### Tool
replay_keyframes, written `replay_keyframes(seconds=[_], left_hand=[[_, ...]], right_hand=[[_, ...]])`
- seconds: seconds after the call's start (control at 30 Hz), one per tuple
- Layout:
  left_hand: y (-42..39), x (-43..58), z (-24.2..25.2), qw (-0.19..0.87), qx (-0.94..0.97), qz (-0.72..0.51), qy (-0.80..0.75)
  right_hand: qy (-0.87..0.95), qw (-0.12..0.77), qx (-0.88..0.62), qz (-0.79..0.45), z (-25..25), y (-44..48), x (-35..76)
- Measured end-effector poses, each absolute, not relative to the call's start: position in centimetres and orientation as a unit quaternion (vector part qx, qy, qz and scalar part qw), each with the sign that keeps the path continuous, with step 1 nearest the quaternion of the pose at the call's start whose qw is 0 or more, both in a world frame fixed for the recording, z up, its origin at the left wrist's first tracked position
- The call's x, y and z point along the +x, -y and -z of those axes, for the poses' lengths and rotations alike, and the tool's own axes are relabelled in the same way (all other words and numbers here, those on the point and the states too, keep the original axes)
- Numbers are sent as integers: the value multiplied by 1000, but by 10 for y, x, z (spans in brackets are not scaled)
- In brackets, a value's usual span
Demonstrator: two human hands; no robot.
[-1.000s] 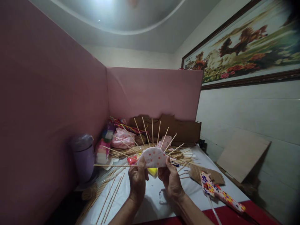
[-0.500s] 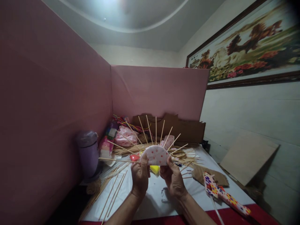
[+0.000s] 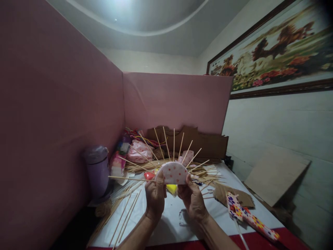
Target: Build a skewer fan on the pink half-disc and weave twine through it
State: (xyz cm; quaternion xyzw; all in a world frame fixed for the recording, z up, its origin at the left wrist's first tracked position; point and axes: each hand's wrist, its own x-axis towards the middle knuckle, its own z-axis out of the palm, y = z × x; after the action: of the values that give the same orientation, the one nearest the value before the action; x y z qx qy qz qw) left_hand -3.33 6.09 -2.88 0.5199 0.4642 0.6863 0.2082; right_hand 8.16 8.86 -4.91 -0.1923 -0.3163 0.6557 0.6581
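Note:
Both hands hold up a half-round piece covered in white cloth with pinkish-red dots [image 3: 173, 173], its straight edge facing down. Thin wooden sticks [image 3: 174, 144] fan out from its curved rim like rays. My left hand [image 3: 155, 196] pinches the lower left corner, thumb on the front face. At the lower right corner my right hand [image 3: 192, 198] grips it the same way. The fingers behind the piece are partly hidden. Below it, a yellow item [image 3: 171, 189] shows between the hands, and a red item [image 3: 149, 175] lies just left of it.
A glue gun with a flowered cover [image 3: 251, 217] lies at the right by a cardboard scrap [image 3: 234, 195]. Loose sticks [image 3: 127, 217] lie at the left, near a purple lidded container [image 3: 98, 173]. Dotted cloth [image 3: 140, 151], stick bundles and torn cardboard [image 3: 208, 144] stand at the back.
Almost nothing differs. The half-round piece and its sticks have shifted very slightly, while both hands keep the same hold.

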Motion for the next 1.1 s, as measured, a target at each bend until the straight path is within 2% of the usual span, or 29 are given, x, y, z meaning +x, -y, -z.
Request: replay_keyframes(seconds=[0.33,1.1], left_hand=[[-61,-34,31,215,507,-703,-450],[-49,-29,28,114,591,-692,-399]], right_hand=[[300,651,-171,-676,47,-87,82],[268,623,-110,-726,47,-89,87]])
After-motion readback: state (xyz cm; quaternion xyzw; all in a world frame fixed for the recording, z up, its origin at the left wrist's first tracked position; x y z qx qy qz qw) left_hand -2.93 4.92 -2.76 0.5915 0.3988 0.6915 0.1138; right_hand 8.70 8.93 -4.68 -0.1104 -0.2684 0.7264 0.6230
